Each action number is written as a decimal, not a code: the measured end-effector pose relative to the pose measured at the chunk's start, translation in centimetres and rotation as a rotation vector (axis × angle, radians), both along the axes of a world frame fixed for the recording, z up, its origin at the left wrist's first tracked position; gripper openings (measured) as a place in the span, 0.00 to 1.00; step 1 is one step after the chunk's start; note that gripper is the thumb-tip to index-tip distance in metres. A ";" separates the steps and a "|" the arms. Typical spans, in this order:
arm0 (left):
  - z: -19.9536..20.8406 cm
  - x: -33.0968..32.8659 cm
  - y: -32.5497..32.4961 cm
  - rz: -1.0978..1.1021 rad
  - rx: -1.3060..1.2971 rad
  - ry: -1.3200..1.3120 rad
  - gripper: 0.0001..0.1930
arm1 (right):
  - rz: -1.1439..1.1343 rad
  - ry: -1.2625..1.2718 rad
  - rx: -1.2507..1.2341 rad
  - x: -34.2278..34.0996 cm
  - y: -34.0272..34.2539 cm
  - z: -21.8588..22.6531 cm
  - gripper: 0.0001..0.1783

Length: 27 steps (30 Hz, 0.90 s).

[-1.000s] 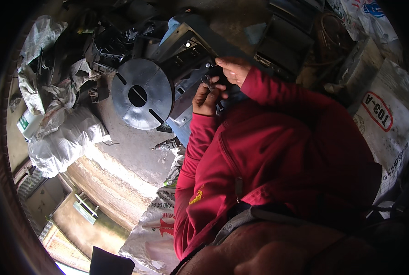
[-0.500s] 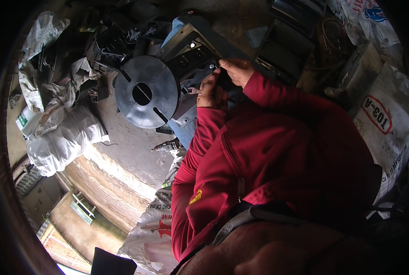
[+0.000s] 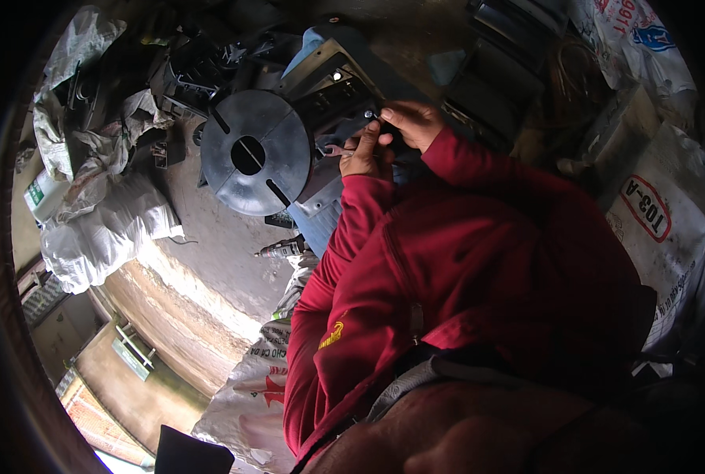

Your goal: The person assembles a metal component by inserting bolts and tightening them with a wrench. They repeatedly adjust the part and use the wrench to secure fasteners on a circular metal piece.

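My left hand [image 3: 362, 156] is closed around an open-end wrench [image 3: 334, 150], whose forked end sticks out to the left. Its raised fingertip meets the thumb of my right hand [image 3: 412, 124], which is closed in a pinch; whatever is between those fingers is too small to make out. Just left of the fingertips, a shiny bolt head [image 3: 370, 114] shows on a dark metal frame [image 3: 333, 103]. Attached or resting beside this frame is a round grey metal disc [image 3: 269, 162] with a central hole and slots.
A power tool [image 3: 281, 248] lies on the floor [image 3: 210, 268] below the disc. White sacks [image 3: 111, 237] are heaped at the left, and another printed sack [image 3: 661, 229] stands at the right. Dark metal parts [image 3: 206, 67] pile up at the far left; dark boxes [image 3: 487, 87] stand far right.
The view has shifted slightly. My left fingertip has risen closer to the right thumb beside the bolt, while the wrench stays in my left hand.
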<state>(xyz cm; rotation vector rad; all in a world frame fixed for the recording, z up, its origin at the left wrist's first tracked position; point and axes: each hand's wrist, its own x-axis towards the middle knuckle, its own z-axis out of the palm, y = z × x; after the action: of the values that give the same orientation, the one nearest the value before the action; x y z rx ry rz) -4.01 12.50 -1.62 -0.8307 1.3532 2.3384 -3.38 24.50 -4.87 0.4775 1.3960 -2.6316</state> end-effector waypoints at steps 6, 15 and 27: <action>-0.9 0.3 -1.0 -0.106 0.015 0.106 0.10 | 0.090 0.057 0.001 -0.5 0.0 -0.9 0.12; -4.6 0.7 -2.8 -0.238 0.007 0.379 0.14 | 0.114 0.144 0.392 -1.2 0.8 -1.8 0.13; -0.4 0.4 -1.6 -0.154 -0.012 0.098 0.10 | -0.004 0.103 0.128 -0.9 -0.1 -1.9 0.07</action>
<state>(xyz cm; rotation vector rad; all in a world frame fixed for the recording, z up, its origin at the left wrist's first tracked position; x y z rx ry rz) -3.57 10.88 -2.03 -0.5989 1.4183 2.2793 -4.31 24.40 -6.76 0.3637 1.6035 -2.6149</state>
